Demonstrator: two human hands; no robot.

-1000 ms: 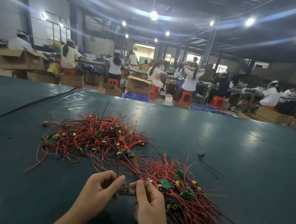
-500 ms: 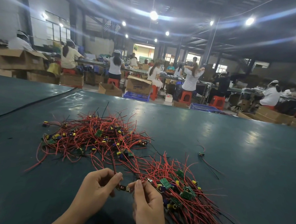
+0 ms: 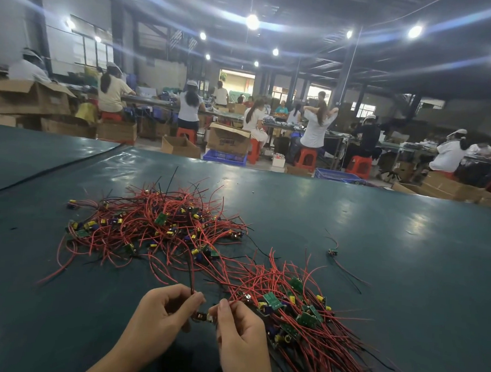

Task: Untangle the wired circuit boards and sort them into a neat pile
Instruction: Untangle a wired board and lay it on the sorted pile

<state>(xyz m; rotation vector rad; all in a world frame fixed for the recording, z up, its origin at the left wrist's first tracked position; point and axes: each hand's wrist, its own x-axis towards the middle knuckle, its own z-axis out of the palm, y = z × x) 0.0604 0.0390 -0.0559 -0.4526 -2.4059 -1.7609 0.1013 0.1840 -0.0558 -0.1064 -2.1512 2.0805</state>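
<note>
1. Wired circuit boards lay in two groups on the green table mat (image 3: 404, 279): a tangled heap (image 3: 157, 226) at centre left of the frame and a straighter pile (image 3: 297, 316) at lower right.
2. A single board (image 3: 202, 315) was held at bottom centre, between both hands. The left hand (image 3: 158, 315) pinched its lead (image 3: 191, 277), which ran up toward the tangled heap. The right hand (image 3: 239, 336) pinched the board end between thumb and fingers.
3. Snag risk: the far end of the lead could not be traced among the heap's loops. A fast pull would probably drag neighbouring boards along and tighten the knot.
4. Joint risk: opposed pulling on the lead and the single board would load the solder point, and so thin a wire could tear off.
5. Pile risk: the right hand lay just beside the straighter pile, so a careless sweep could scatter its aligned wires.
6. Omission risk: a stray board (image 3: 332, 252) lay at the right of the frame, well apart from both groups, and could be overlooked.
</note>
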